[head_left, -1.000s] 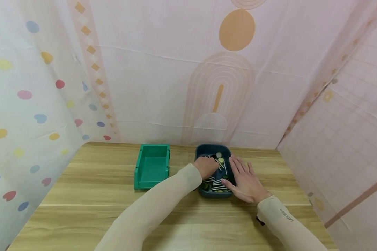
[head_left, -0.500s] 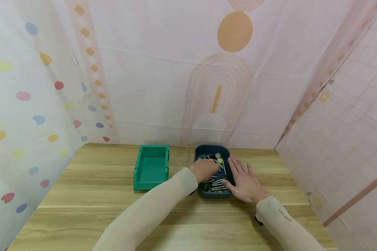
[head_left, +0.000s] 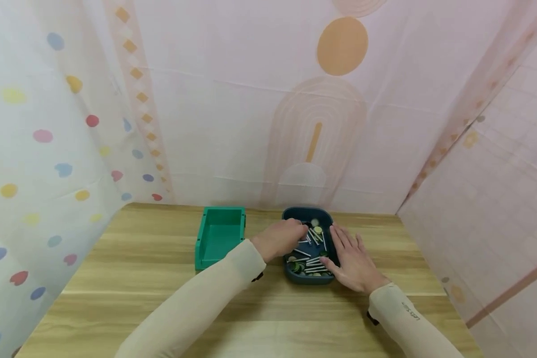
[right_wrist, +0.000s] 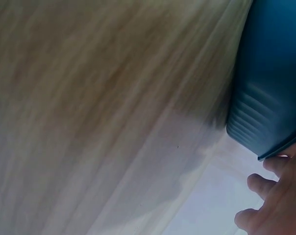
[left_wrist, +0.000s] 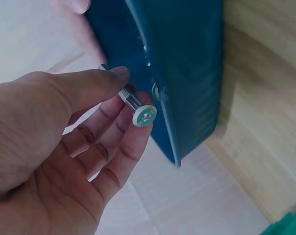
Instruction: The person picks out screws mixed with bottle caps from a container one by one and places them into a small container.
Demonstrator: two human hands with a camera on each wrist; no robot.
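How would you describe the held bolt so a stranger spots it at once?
On the wooden table, find the dark blue bin. At its left rim, the left hand holds a silver bolt with a wide round head. Unlike the loose metal pieces lying inside, it alone is pinched.

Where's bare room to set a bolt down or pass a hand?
Bare table: left of the green bin, right of the right hand, and between the sleeves. The green bin's visible floor is bare. The blue bin is crowded: loose bolts inside, the left hand pinching a bolt, the right hand at its rim.
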